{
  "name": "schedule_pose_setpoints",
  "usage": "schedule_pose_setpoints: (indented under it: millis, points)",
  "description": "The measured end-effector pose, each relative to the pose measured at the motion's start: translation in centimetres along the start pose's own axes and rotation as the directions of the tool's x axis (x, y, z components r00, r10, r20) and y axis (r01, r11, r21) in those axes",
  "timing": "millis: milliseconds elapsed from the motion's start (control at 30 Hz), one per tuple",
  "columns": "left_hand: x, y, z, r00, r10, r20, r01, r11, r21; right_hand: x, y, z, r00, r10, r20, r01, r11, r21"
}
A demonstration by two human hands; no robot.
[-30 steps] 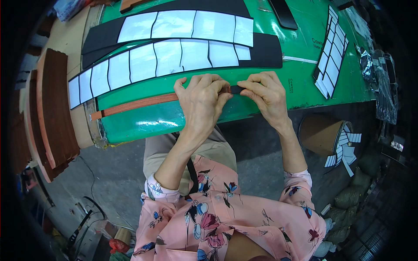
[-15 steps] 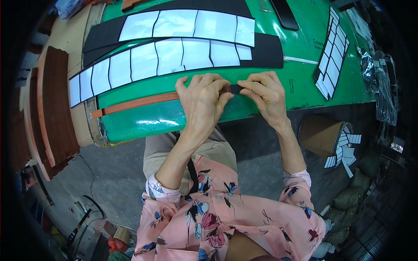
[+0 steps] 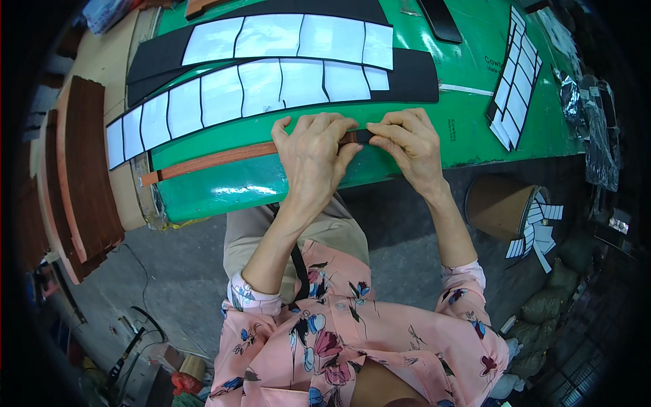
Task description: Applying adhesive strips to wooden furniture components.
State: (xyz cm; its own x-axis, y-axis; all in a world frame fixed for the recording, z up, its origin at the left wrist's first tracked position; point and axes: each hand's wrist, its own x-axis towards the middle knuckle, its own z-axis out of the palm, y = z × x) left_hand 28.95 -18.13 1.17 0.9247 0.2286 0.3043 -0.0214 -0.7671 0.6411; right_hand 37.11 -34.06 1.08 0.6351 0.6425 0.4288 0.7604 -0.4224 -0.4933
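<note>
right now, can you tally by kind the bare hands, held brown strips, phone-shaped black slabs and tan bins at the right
Bare hands (left hand, right hand): 2
Held brown strip: 1
Phone-shaped black slab: 1
Tan bin at the right: 1
Total: 5

Dark print stands in two places on the glossy bright-green sheet-like top of the table (image 3: 230, 195). A small, dark, sideways-turned block of lettering (image 3: 453, 131) runs downward near the front edge. Farther back, a larger, dark, two-line block of lettering (image 3: 493, 65) stands upright, its right end covered by a narrow, black-edged panel of white rectangles (image 3: 517, 81). Its lower line is smaller.
</note>
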Motion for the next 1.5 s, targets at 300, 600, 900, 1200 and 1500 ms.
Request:
schedule_pose_setpoints:
  millis: [300, 600, 900, 1200, 1500]
  points:
    - [-0.1, -0.2, 0.0, 0.997, 0.073, -0.018, -0.073, 0.997, -0.02, -1.3, 1.6, -1.4, 0.982, 0.184, 0.029, -0.186, 0.969, 0.165]
    - [-0.3, -0.3, 0.4, 0.991, 0.13, -0.035, -0.128, 0.991, 0.046, -1.4, 0.8, -1.2, 0.987, 0.159, 0.008, -0.159, 0.98, 0.122]
    - [-0.2, -0.5, 0.5, 0.986, 0.151, -0.072, -0.147, 0.988, 0.055, -1.5, 1.0, -0.8, 0.991, 0.119, -0.055, -0.112, 0.987, 0.111]
    - [-0.3, -0.8, 0.7, 0.978, 0.192, -0.085, -0.185, 0.979, 0.083, -1.7, 1.1, -0.8, 0.993, 0.099, -0.065, -0.092, 0.99, 0.104]
    - [-0.3, -1.1, 1.4, 0.941, 0.297, -0.161, -0.279, 0.952, 0.125, -2.2, 0.8, -0.2, 0.992, 0.038, -0.121, -0.034, 0.999, 0.041]
